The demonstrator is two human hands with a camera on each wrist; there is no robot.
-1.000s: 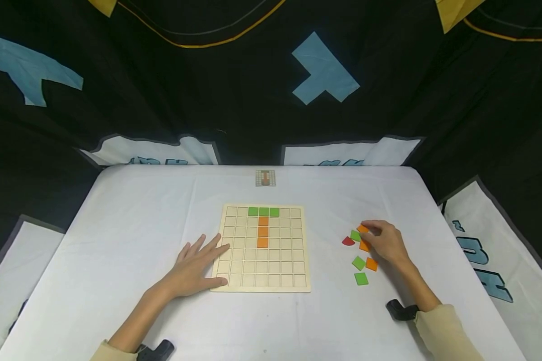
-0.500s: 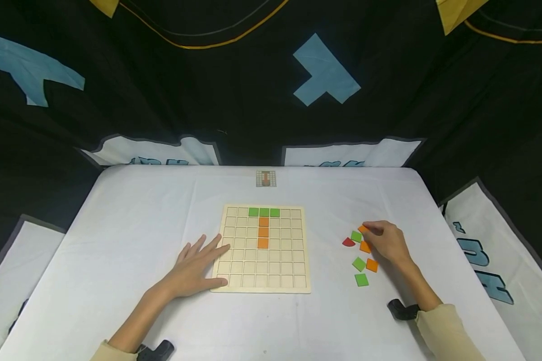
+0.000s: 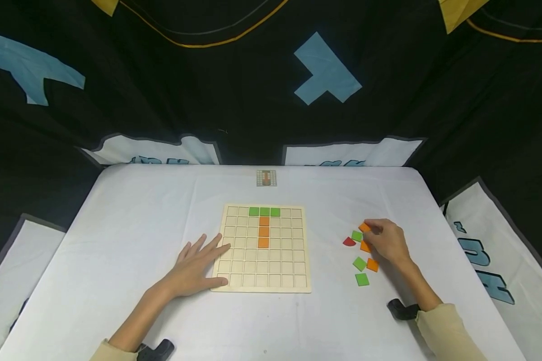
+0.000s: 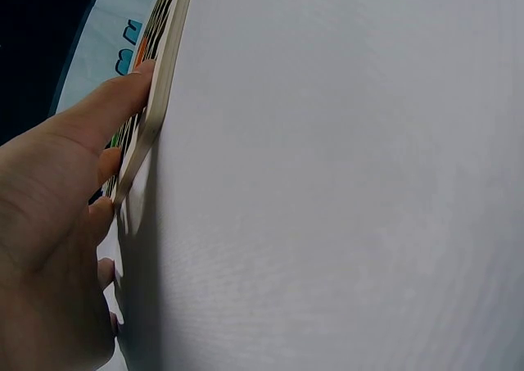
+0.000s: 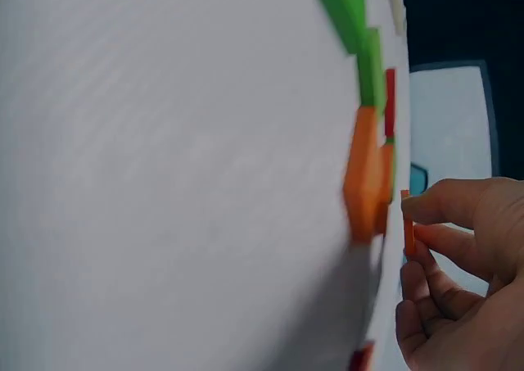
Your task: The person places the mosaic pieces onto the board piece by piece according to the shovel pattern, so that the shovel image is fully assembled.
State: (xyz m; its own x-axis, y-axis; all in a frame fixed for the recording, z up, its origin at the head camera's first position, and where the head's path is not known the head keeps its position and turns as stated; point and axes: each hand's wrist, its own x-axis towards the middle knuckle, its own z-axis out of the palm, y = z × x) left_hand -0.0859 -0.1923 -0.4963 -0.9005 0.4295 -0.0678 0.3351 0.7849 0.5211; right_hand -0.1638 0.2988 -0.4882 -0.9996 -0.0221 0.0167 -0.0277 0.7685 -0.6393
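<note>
In the head view, my left hand (image 3: 194, 271) lies with fingers spread at the left side of a wooden grid board (image 3: 284, 268), thumb and fingertips over its edge. Three green squares (image 3: 264, 211) sit in the board's top row, with three orange squares (image 3: 264, 231) in a column below the middle one. My right hand (image 3: 388, 243) pinches an orange square tile (image 5: 408, 223) between thumb and fingers, seen edge-on and raised off the table in the right wrist view. Near it lie more orange tiles (image 3: 372, 265), green tiles (image 3: 362, 279) and a red quarter-round piece (image 3: 349, 241).
A small pattern card (image 3: 266, 178) lies beyond the board near the table's far edge. A white cloth covers the table (image 3: 162, 200), and dark curtains (image 3: 185, 100) hang around it. Another red piece (image 5: 360, 359) shows at the bottom of the right wrist view.
The right hand and the pinched orange tile have shifted very slightly, and more of the tile shows now than half a second ago. The left hand and board stay in place.
</note>
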